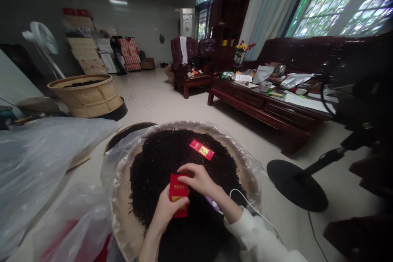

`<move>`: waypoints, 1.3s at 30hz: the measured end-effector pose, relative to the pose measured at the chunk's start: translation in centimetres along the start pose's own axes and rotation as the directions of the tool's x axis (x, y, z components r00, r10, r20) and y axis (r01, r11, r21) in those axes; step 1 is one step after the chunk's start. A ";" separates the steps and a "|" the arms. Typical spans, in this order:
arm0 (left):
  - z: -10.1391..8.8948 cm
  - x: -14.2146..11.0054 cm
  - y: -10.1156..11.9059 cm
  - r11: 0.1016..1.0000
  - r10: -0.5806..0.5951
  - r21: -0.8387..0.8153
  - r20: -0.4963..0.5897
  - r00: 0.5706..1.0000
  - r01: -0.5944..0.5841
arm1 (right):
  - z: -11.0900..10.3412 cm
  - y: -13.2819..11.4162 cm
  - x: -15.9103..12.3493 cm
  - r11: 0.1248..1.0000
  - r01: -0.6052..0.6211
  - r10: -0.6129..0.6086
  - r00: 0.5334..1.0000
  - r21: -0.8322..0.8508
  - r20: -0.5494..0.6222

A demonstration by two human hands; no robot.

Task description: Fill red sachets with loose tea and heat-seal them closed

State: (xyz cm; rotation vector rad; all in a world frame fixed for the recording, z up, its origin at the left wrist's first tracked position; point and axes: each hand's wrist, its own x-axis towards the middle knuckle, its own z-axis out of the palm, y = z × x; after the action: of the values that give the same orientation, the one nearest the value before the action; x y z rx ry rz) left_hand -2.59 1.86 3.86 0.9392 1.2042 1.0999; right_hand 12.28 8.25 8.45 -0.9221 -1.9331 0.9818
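Note:
My left hand (167,209) is closed around a red packet (178,191) with gold print, thumb across its front. At the packet's top edge, my right hand (196,178) has its thumb and fingers closed on the upper corner. Both hands are over a wide round basket (123,217) lined with clear plastic and heaped with dark dried leaves (159,155) that look like tea. Another red and gold packet (202,149) lies flat on the leaves beyond my right hand. A purple object (213,204) with a white cord is partly hidden behind my right wrist.
Clear plastic sheeting (46,151) spreads at the left. A second basket (89,100) of dark leaves stands behind it, near a white fan (44,39). A wooden table (245,100) with clutter is ahead right. A black fan base (297,184) stands close on the right.

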 end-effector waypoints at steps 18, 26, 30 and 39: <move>-0.8 -0.8 -0.4 0.818 0.227 0.536 0.032 0.973 -0.209 | -4.6 -5.8 0.9 0.755 0.271 0.165 0.803 -0.597 0.573; -0.7 -1.5 0.0 0.777 0.196 0.585 0.126 0.972 -0.233 | -3.1 -6.2 1.8 0.573 0.393 0.357 0.671 -0.719 0.650; -0.9 -1.4 0.0 0.788 0.197 0.569 0.128 0.972 -0.234 | -2.6 -5.9 1.7 0.546 0.404 0.339 0.695 -0.734 0.634; -1.7 -0.3 -1.0 0.841 0.236 0.495 0.030 0.971 -0.219 | -4.1 -5.6 2.4 0.733 0.225 0.250 0.789 -0.642 0.562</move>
State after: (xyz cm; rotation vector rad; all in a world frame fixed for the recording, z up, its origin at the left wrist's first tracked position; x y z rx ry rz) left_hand -4.11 1.30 2.74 1.4981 1.4661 1.0053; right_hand 13.25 9.04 15.71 -1.0867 -2.9926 0.5802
